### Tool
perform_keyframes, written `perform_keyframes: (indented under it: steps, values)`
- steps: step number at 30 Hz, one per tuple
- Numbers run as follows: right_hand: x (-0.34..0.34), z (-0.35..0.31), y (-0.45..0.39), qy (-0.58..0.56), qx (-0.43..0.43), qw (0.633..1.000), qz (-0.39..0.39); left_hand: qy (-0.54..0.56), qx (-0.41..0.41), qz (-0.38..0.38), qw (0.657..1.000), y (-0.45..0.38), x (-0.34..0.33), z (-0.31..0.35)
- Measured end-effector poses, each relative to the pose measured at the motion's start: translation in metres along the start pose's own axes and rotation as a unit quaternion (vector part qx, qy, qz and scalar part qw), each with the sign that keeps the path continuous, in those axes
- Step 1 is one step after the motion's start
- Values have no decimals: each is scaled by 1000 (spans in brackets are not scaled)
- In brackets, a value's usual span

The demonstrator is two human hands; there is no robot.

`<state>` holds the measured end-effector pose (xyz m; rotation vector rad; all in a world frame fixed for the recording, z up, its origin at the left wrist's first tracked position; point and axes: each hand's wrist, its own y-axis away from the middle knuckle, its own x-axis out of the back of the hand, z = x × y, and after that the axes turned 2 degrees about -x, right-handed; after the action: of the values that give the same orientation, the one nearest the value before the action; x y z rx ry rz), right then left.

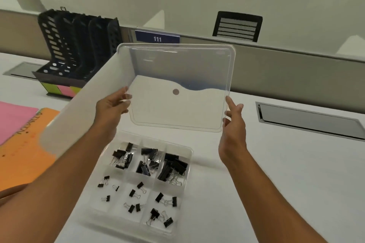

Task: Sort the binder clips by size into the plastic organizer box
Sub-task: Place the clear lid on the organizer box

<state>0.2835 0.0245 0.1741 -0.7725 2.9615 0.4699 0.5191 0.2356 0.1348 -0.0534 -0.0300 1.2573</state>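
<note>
1. Left hand (112,104) and right hand (233,122) each grip a side edge of a clear plastic lid (181,85), held raised.
2. Below, the organizer box (189,151) sits open on the white desk (286,183), with black binder clips (171,165) in its six compartments.

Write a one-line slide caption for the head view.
Both hands, left and right, hold the clear lid above the organizer box of sorted binder clips.
</note>
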Motion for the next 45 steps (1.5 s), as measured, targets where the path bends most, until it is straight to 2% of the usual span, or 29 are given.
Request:
perform_keyframes:
  steps: [3, 5, 10, 12, 13, 15, 16, 18, 20, 23, 25, 30, 35, 39, 45]
  values:
    - [10, -11, 35, 2, 29, 999, -19, 58, -8, -9, 998, 35, 14, 17]
    - [18, -16, 51, 1, 26, 998, -51, 58, -28, -5, 998, 56, 23, 23]
    - [42, -20, 83, -44, -4, 979, -198, -37, -108, 52, 992, 104, 39, 36]
    - [51, -14, 97, -31, -16, 978, -208, -54, -112, 38, 991, 119, 45, 37]
    - [56, -9, 104, -13, -5, 980, -201, -50, -99, -11, 994, 129, 51, 40]
    - [64, 5, 115, 13, 21, 983, -182, 71, -40, -136, 987, 138, 66, 42]
    - [67, 12, 119, 19, 22, 984, -174, 100, -31, -157, 982, 139, 76, 37]
    - [69, 24, 128, 22, 16, 986, -162, 100, 38, -143, 984, 148, 87, 33]
    - [68, 36, 136, 18, 15, 989, -148, 65, 47, -94, 992, 160, 96, 27]
    - [60, 58, 145, 36, 13, 992, -117, 85, 129, -80, 985, 165, 115, 15]
    - [51, 78, 148, 67, 8, 993, -97, 56, 167, -69, 982, 161, 124, 4]
    - [24, 125, 153, 175, 15, 983, -61, -129, 100, -30, 986, 153, 129, -39]
    - [5, 159, 146, 273, 10, 962, -30, -292, 42, -18, 955, 135, 134, -73]
    - [-6, 172, 141, 307, 24, 951, -12, -344, -1, -11, 939, 124, 136, -90]
    - [-19, 186, 139, 352, 52, 934, 27, -304, 47, -19, 951, 119, 133, -96]
